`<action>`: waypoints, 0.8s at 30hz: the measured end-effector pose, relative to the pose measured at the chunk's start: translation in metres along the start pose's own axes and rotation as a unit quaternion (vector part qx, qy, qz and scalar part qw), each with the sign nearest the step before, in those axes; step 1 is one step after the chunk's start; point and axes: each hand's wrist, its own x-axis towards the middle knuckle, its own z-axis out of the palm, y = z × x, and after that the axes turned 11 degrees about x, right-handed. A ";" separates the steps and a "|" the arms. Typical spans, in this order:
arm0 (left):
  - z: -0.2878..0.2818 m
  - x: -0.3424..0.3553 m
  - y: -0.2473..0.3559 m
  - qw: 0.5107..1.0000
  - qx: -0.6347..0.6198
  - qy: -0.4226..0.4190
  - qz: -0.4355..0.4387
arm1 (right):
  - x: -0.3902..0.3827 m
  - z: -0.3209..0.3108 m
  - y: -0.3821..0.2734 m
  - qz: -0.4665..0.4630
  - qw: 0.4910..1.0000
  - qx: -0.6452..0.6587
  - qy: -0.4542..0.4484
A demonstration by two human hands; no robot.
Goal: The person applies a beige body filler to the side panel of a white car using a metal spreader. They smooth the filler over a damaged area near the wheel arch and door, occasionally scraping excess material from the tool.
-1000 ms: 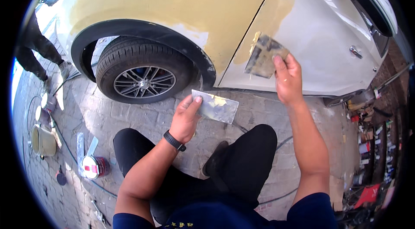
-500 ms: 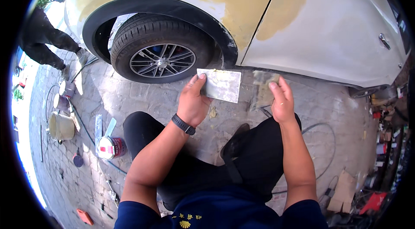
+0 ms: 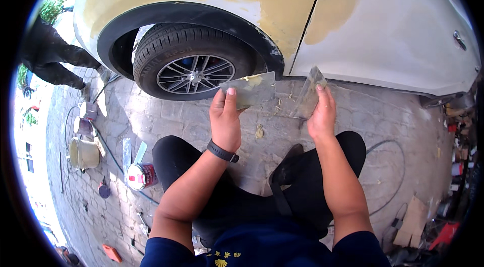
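My left hand [image 3: 225, 125] is closed on a flat rectangular putty board [image 3: 248, 96], its thumb on the upper face. Yellowish putty lies along the board's far edge. In my right hand [image 3: 322, 116] is a thin, smeared putty spreader [image 3: 305, 99], held tilted between thumb and fingers. A gap separates the two tools. Both are in front of a car's fender [image 3: 282, 10], which is largely covered with dull yellow filler. The filler also reaches onto the white door [image 3: 393, 35]. Beyond my left hand stands the wheel [image 3: 195, 76] under a black arch trim.
By my left knee stands a paint can [image 3: 142, 176] with flat blades beside it. A cream bucket [image 3: 84, 153], smaller pots and a hose are farther left. Another person's legs [image 3: 65, 58] show at the far left. Flattened cardboard [image 3: 412, 221] lies at the right.
The spreader in my right hand has turned to a steeper, narrower angle. My left hand has tilted the board, raising its right side. The view has shifted slightly.
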 end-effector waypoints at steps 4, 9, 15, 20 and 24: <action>0.009 -0.017 -0.010 0.997 0.035 -0.064 0.033 | -0.007 0.011 0.018 0.008 1.000 -0.023 0.007; 0.011 -0.024 -0.012 0.991 0.001 -0.135 -0.008 | -0.001 -0.004 0.024 0.018 0.998 -0.012 0.064; 0.007 -0.023 -0.015 0.973 0.051 -0.217 -0.062 | -0.009 -0.004 0.027 0.052 0.991 -0.118 -0.015; 0.001 -0.023 -0.010 0.963 0.146 -0.225 -0.037 | -0.023 0.005 0.020 0.056 0.979 -0.173 -0.091; -0.005 -0.020 -0.015 0.952 0.205 -0.225 -0.018 | -0.029 0.006 0.022 0.030 0.959 -0.247 -0.137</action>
